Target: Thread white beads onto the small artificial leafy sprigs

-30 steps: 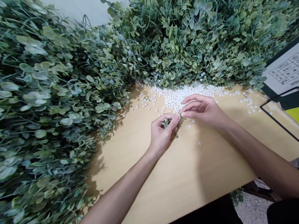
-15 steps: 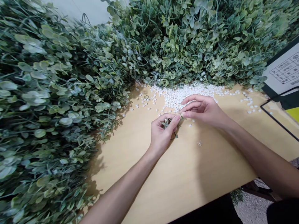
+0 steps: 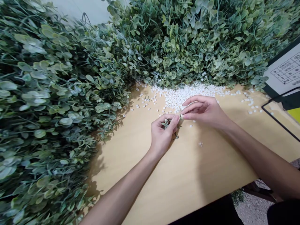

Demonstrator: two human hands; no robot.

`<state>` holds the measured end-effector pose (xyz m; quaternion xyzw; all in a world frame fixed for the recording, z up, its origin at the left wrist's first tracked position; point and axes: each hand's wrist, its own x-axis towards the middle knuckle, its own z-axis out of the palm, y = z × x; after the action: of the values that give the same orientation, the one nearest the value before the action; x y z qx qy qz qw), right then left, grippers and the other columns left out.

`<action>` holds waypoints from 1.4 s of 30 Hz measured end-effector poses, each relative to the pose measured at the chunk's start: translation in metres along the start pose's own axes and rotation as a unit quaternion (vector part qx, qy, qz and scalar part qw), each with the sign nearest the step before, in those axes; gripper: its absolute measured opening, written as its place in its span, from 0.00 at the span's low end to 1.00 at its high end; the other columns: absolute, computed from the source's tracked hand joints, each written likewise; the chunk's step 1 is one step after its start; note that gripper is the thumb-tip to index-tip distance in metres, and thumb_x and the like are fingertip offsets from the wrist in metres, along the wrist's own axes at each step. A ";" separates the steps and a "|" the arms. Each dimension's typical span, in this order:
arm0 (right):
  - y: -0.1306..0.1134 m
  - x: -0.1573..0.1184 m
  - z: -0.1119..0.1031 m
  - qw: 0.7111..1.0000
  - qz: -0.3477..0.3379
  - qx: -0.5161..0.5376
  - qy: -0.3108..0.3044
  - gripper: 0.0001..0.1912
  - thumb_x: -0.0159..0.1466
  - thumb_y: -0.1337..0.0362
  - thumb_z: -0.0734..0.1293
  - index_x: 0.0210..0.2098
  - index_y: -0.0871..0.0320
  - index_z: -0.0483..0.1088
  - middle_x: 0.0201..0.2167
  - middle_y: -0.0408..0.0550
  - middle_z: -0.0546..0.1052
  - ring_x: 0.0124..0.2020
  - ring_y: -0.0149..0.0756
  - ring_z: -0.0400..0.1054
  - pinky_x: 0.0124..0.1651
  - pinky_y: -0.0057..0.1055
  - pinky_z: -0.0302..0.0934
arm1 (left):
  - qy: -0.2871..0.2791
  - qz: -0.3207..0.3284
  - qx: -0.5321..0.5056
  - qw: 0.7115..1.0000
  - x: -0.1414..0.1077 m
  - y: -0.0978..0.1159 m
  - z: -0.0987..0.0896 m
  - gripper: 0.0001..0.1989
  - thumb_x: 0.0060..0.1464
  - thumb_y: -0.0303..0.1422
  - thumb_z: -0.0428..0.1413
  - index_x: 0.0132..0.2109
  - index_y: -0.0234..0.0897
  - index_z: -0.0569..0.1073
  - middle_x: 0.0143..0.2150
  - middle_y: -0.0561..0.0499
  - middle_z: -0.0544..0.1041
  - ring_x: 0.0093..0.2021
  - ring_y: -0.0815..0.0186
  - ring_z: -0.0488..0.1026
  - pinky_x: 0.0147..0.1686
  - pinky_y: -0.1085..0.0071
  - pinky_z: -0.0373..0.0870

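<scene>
My left hand point(image 3: 164, 129) is closed around a small green leafy sprig point(image 3: 167, 123), whose leaves and stems poke out between the fingers. Its thumb and index finger pinch the sprig's upper end. My right hand point(image 3: 203, 110) meets it there, thumb and fingertips closed on a tiny pale piece point(image 3: 181, 116) at the tip of the sprig. Just behind the fingertips a pile of small white beads point(image 3: 185, 95) spreads over the wooden table point(image 3: 168, 184). A small white star-shaped piece point(image 3: 200, 144) lies nearer, below my right hand.
Dense artificial foliage point(image 3: 58, 103) lines the left side and the back of the table. At the right are a dark-edged printed sheet point(image 3: 287, 70), a black wire frame point(image 3: 280, 123) and a yellow item point(image 3: 294, 113). Loose beads lie scattered around the pile.
My right fingertips have shifted very slightly at the sprig's tip, where a pale piece now shows more clearly. My left hand has barely moved.
</scene>
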<state>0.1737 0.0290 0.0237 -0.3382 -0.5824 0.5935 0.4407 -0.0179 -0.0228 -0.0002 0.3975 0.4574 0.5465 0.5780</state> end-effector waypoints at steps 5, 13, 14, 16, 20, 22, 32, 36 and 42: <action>-0.001 0.000 0.003 1.000 0.004 -0.010 0.015 0.25 0.48 0.58 0.86 0.41 0.55 0.79 0.35 0.47 0.87 0.37 0.42 0.83 0.45 0.38 0.78 | -0.001 -0.003 -0.001 1.000 0.000 0.000 0.000 0.16 0.55 0.43 0.70 0.35 0.35 0.79 0.21 0.57 0.64 0.21 0.75 0.57 0.19 0.78 0.56; -0.004 -0.003 0.007 0.999 -0.031 -0.017 0.021 0.22 0.48 0.56 0.87 0.38 0.56 0.80 0.34 0.48 0.87 0.36 0.41 0.84 0.42 0.35 0.78 | -0.010 0.003 -0.006 1.000 0.000 -0.001 -0.001 0.15 0.55 0.43 0.70 0.34 0.35 0.79 0.21 0.57 0.64 0.21 0.75 0.58 0.20 0.78 0.56; -0.004 -0.003 0.007 0.999 -0.033 -0.017 0.020 0.23 0.48 0.56 0.87 0.38 0.56 0.80 0.34 0.48 0.87 0.35 0.41 0.83 0.42 0.35 0.78 | -0.008 0.002 -0.005 1.000 0.000 -0.001 -0.001 0.15 0.55 0.43 0.70 0.34 0.35 0.79 0.21 0.57 0.64 0.21 0.75 0.58 0.20 0.78 0.55; -0.004 -0.003 0.007 0.999 -0.033 -0.017 0.017 0.24 0.47 0.55 0.87 0.38 0.56 0.79 0.34 0.48 0.87 0.34 0.41 0.83 0.41 0.35 0.79 | -0.007 0.004 -0.004 1.000 0.001 0.000 -0.001 0.15 0.55 0.42 0.70 0.33 0.35 0.78 0.21 0.57 0.65 0.21 0.75 0.59 0.21 0.78 0.55; -0.003 -0.003 0.006 0.999 -0.025 -0.018 0.016 0.24 0.47 0.54 0.87 0.37 0.56 0.79 0.34 0.49 0.87 0.36 0.42 0.84 0.41 0.36 0.79 | -0.004 0.007 0.000 1.000 0.001 0.000 -0.001 0.16 0.54 0.43 0.70 0.33 0.35 0.78 0.20 0.57 0.65 0.21 0.75 0.58 0.20 0.78 0.54; -0.002 -0.003 0.006 1.000 -0.022 -0.016 0.014 0.25 0.46 0.54 0.87 0.37 0.56 0.80 0.34 0.49 0.87 0.36 0.43 0.84 0.42 0.36 0.79 | -0.006 0.003 0.000 1.000 0.000 0.001 -0.001 0.16 0.54 0.43 0.70 0.33 0.35 0.78 0.20 0.57 0.64 0.21 0.75 0.58 0.20 0.78 0.54; -0.005 -0.004 0.008 1.000 -0.006 -0.025 0.016 0.25 0.46 0.52 0.87 0.37 0.56 0.79 0.33 0.47 0.86 0.35 0.41 0.83 0.42 0.36 0.80 | -0.005 0.011 0.012 1.000 0.000 -0.002 -0.002 0.17 0.54 0.44 0.70 0.34 0.35 0.79 0.21 0.57 0.65 0.21 0.74 0.59 0.20 0.77 0.55; -0.004 -0.003 0.008 1.000 -0.011 -0.016 0.019 0.24 0.46 0.55 0.87 0.36 0.56 0.80 0.32 0.47 0.86 0.34 0.40 0.83 0.42 0.35 0.80 | -0.013 0.024 0.008 1.000 0.000 -0.002 -0.003 0.15 0.56 0.43 0.70 0.34 0.35 0.79 0.21 0.57 0.66 0.21 0.75 0.59 0.21 0.77 0.56; -0.002 -0.002 0.007 1.000 -0.012 -0.024 0.016 0.23 0.46 0.56 0.87 0.35 0.56 0.79 0.32 0.47 0.86 0.34 0.42 0.83 0.40 0.35 0.79 | -0.015 0.018 0.013 1.000 -0.001 0.000 -0.003 0.15 0.56 0.43 0.70 0.34 0.35 0.79 0.21 0.56 0.66 0.21 0.75 0.59 0.21 0.77 0.56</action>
<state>0.1682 0.0241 0.0258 -0.3514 -0.5931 0.5687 0.4487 -0.0203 -0.0238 -0.0010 0.4208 0.4488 0.5448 0.5699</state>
